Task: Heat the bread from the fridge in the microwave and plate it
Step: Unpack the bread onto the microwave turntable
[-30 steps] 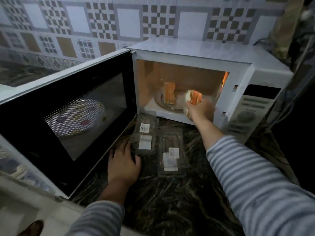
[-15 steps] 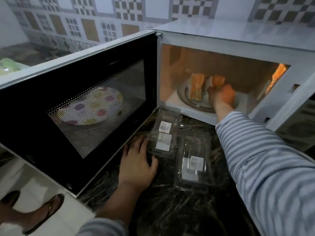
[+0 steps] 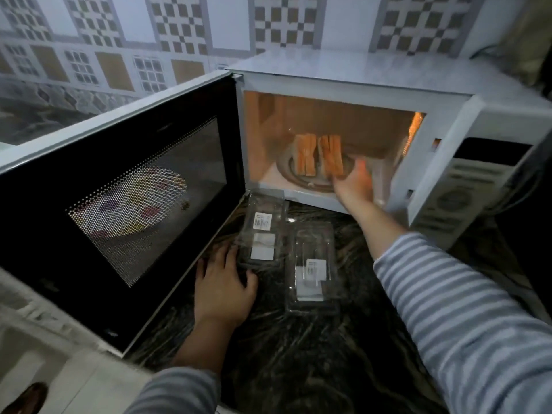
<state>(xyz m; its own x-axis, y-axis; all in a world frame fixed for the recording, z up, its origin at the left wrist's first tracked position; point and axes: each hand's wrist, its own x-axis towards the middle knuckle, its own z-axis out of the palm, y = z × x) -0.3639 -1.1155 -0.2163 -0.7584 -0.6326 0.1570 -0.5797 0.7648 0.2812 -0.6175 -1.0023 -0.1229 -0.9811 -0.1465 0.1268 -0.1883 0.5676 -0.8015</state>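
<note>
This is a home kitchen. A white microwave oven [image 3: 373, 94] stands with its door open on a dark marble worktop [image 3: 298, 354]. The wall [image 3: 230, 22] behind has patterned tiles.

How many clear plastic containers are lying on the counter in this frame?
2. One clear plastic container lies just in front of the open microwave, beside the left hand. The other lies to its right, nearer the camera. None seems hidden.
</note>
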